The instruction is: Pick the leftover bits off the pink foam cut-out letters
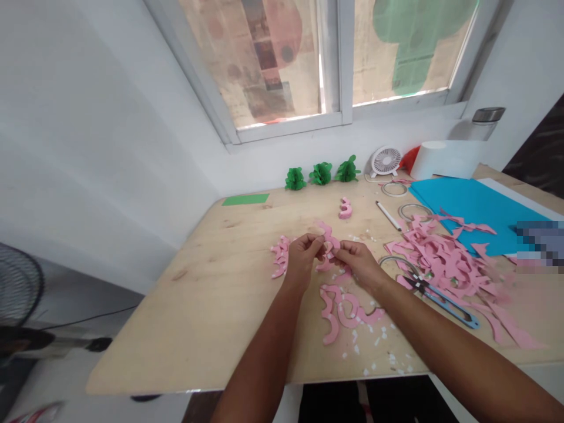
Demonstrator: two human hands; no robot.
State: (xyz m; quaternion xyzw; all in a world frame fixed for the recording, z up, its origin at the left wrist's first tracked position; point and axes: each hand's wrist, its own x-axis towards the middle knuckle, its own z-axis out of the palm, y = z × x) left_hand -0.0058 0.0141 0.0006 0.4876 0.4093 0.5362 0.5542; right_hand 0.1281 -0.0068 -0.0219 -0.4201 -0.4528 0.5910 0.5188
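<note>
1. Pink cut-paper scraps lie heaped on the right of the pale plywood tabletop, partly over a bright blue sheet. Judging by this heap, much of the pink material looks unworked.
2. The left hand and right hand are both closed in pinches, close together above the table's middle. Between their fingertips they hold a curved pink paper strip, its held part hidden by the fingers.
3. A small pile of pink paper pieces lies just beside the left hand. Looped pink paper strips lie below both hands, among white paper flecks.
4. Three ruffled green paper balls stand in a row at the back and appear finished. A small stacked pink paper shape sits apart, in front of them.
5. Black-and-blue snips lie right of the right hand, against the heap. The looped strips sit near the front edge, which limits room there; plain wood offers the widest room on the left.
</note>
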